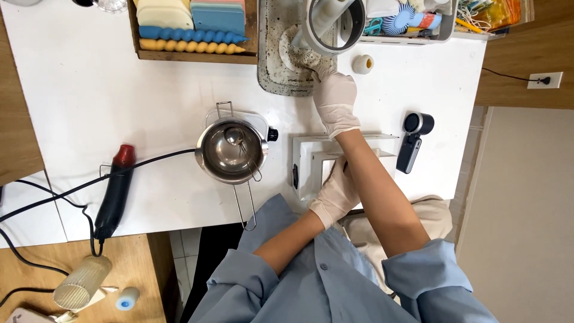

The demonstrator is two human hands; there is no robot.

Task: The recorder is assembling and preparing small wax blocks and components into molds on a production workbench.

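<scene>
**Ana:** While the person in the blue shirt is leaning over the white table (89, 90), the right hand (335, 101) is stretching forward in a pale glove, fingertips touching the speckled metal tray (272, 54) at the far edge.

**Ben:** Is it gripping anything?

**Ana:** I cannot tell; the fingers are curling down onto a round whitish disc (294, 55) lying in that tray, right below the big white jug (335, 24), but whether they are pinching it is hidden from where I am standing.

**Ben:** And the left hand (336, 194)?

**Ana:** Also gloved, tucking under the right forearm and resting against the white scale (311, 158) at the near edge. Its fingers are looking loosely curled, and I am seeing nothing in them.

**Ben:** What is sitting around them?

**Ana:** Just left of the scale, a steel melting pot (230, 152) is sitting on a small white hotplate (257, 119), its long wire handle pointing toward the person. Further left, a black heat gun (115, 191) with a red nozzle is lying on the table, cable trailing off. Right of the scale, a black handheld device (412, 140) is lying flat. At the back, 1 wooden tray (191, 57) is holding blue and yellow twisted candles.
</scene>
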